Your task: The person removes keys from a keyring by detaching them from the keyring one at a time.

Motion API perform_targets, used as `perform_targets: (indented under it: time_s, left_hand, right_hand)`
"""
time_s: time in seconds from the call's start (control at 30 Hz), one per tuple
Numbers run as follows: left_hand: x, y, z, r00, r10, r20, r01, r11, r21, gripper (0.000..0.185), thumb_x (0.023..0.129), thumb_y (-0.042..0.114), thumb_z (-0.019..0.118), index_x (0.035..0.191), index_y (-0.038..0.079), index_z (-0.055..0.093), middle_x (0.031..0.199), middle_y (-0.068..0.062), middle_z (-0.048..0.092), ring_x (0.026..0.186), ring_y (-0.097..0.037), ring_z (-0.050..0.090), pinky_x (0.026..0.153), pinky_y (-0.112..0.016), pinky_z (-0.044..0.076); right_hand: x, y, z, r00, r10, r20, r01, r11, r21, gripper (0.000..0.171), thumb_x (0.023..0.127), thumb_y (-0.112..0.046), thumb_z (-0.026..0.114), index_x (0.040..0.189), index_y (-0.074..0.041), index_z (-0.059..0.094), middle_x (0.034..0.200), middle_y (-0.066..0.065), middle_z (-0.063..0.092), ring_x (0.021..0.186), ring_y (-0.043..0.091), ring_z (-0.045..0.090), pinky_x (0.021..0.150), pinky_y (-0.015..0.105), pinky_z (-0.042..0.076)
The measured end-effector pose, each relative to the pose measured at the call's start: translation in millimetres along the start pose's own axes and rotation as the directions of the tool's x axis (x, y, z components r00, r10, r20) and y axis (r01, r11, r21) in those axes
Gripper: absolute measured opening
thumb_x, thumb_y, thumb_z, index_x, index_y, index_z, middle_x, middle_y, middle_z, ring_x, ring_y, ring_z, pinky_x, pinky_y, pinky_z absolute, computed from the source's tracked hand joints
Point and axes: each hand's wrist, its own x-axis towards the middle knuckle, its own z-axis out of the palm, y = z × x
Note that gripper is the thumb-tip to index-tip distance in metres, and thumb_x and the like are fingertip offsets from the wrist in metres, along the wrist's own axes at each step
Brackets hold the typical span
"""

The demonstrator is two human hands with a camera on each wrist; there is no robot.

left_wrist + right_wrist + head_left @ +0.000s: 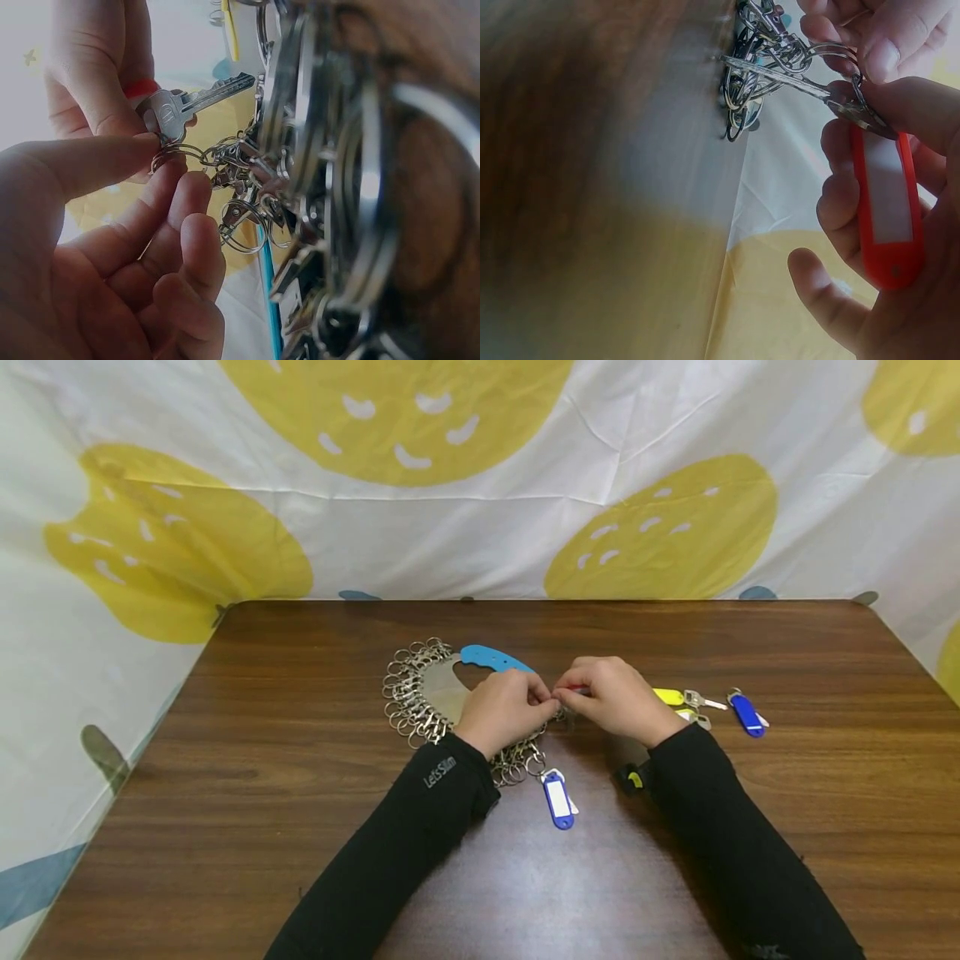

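Over the table's middle, my left hand (504, 708) and right hand (621, 700) meet at the fingertips. The left thumb and index finger pinch a metal split ring (184, 150), linked to the ring-hung edge of a curved metal plate (441, 687) with a blue handle (491, 657). In the right wrist view my right hand holds a red key tag (894, 214) against its palm, with its silver key (795, 81) jutting past the thumb toward the rings. A small ring (859, 94) joins key and tag near the left thumb. Whether it is threaded onto the split ring I cannot tell.
A blue key tag (558, 802) lies at the plate's near edge, by one of its rings. Right of my right hand lie yellow key tags (669, 697) with keys and another blue key tag (747, 715). A patterned cloth (480, 527) hangs behind the wooden table (300, 827).
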Motion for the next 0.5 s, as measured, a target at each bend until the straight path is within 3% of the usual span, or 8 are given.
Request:
perform_targets:
  time_s: [0.5]
  left_hand:
    - [1.9,-1.2,-0.2,1.000,0.014,0.010,-0.014,1.000,0.022,0.014,0.087,0.033,0.064,0.084,0.021,0.070,0.081,0.008,0.068,0.072,-0.010,0.060,0.059,-0.024,0.043]
  right_hand:
    - [-0.9,-0.2,-0.2,1.000,0.006,0.018,-0.006,1.000,-0.009,0.011,0.089,-0.016,0.064,0.090,-0.012,0.075,0.084,0.000,0.066,0.073,0.011,0.059,0.068,0.030,0.047]
